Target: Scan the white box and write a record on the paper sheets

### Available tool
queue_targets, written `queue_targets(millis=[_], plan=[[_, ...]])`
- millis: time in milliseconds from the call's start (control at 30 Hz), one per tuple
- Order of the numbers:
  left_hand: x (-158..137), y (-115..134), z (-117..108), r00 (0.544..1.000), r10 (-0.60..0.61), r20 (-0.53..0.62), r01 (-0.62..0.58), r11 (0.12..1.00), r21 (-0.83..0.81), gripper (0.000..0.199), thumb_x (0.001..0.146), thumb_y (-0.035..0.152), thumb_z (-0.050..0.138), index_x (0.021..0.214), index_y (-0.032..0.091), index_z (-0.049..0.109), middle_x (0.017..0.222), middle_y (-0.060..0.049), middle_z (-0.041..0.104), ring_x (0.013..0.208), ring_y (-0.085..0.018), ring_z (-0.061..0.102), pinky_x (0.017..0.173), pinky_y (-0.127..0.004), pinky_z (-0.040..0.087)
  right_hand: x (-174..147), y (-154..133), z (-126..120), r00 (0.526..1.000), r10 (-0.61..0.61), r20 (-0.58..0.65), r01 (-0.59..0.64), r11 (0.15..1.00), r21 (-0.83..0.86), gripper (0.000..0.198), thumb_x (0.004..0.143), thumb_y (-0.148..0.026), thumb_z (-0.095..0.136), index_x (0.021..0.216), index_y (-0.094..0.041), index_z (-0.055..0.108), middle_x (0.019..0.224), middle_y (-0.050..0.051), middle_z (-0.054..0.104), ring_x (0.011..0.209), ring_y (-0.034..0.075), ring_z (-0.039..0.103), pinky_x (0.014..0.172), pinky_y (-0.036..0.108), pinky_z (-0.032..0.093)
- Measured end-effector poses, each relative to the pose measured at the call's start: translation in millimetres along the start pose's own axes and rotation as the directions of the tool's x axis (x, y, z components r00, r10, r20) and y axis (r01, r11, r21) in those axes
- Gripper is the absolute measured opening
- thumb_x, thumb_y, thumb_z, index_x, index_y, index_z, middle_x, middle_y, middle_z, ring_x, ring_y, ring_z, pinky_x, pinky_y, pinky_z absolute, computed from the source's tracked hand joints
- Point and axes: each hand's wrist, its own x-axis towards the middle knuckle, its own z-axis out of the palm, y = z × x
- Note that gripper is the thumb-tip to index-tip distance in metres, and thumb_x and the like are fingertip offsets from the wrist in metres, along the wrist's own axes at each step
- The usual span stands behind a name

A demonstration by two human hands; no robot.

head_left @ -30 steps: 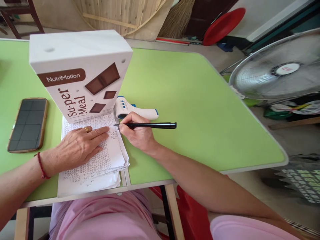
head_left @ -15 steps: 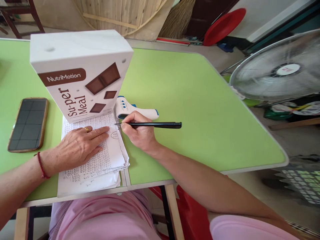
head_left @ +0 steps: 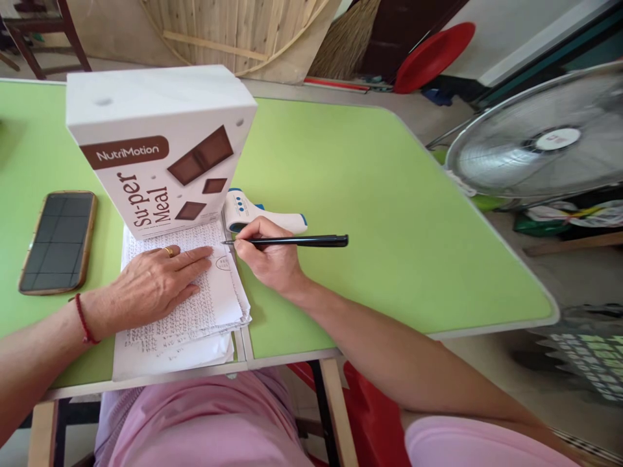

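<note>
My left hand (head_left: 158,285) lies flat on a stack of handwritten papers (head_left: 224,301), its fingers stretched toward the right edge; it wears a ring and a red wrist cord. In a writing grip, my right hand (head_left: 272,256) is closed on a black pen (head_left: 311,240), whose tip meets the top sheet near its upper right edge. A white box with brown chocolate pictures (head_left: 165,168) stands upright just beyond my left hand, at the papers' far end. Behind my right hand lies a white and blue infrared thermometer (head_left: 248,211), partly hidden by the box and the hand.
To the left, a phone in a brown-edged case (head_left: 61,240) lies on the green table (head_left: 379,214). A large fan (head_left: 549,136) stands beyond the table's right edge. Farther back are a red basin-like object (head_left: 433,58) and a straw broom (head_left: 345,39).
The pen has tilted slightly, its rear end shifting a little left. My left hand stays in place on the papers. The whole view has shifted slightly.
</note>
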Motion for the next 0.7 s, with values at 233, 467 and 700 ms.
queue_targets(millis=[233,467,700], plan=[[-0.6,-0.3,0.2,1.000,-0.004,0.001,0.004,1.000,-0.012,0.033,0.101,0.024,0.039,0.127,0.012,0.057,0.141,-0.008,0.053,0.087,-0.022,0.064,0.072,-0.038,0.057,0.1,1.7,0.9,1.000,0.001,-0.003,-0.001,0.999,0.033,0.008,0.072,-0.019,0.055,0.065,-0.021,0.052,0.053,-0.006,0.052,0.045,0.009,0.042,0.045,0.023,0.034],[0.2,-0.4,-0.5,1.000,-0.001,-0.003,0.000,0.999,-0.033,0.033,0.101,0.024,0.039,0.126,0.012,0.056,0.141,-0.007,0.053,0.088,-0.022,0.064,0.073,-0.040,0.057,0.6,0.9,0.8,1.000,-0.006,0.011,0.006,1.000,0.016,0.009,0.073,-0.018,0.056,0.066,-0.021,0.051,0.053,-0.005,0.052,0.046,0.009,0.043,0.046,0.023,0.034],[-0.4,-0.4,-0.1,1.000,-0.001,-0.007,0.001,1.000,-0.027,0.032,0.100,0.024,0.041,0.126,0.012,0.056,0.142,-0.007,0.052,0.087,-0.023,0.064,0.072,-0.039,0.057,0.8,1.3,1.8,1.000,-0.001,0.028,0.000,1.000,0.013,0.010,0.073,-0.018,0.056,0.065,-0.020,0.052,0.053,-0.006,0.052,0.046,0.008,0.043,0.045,0.022,0.034]])
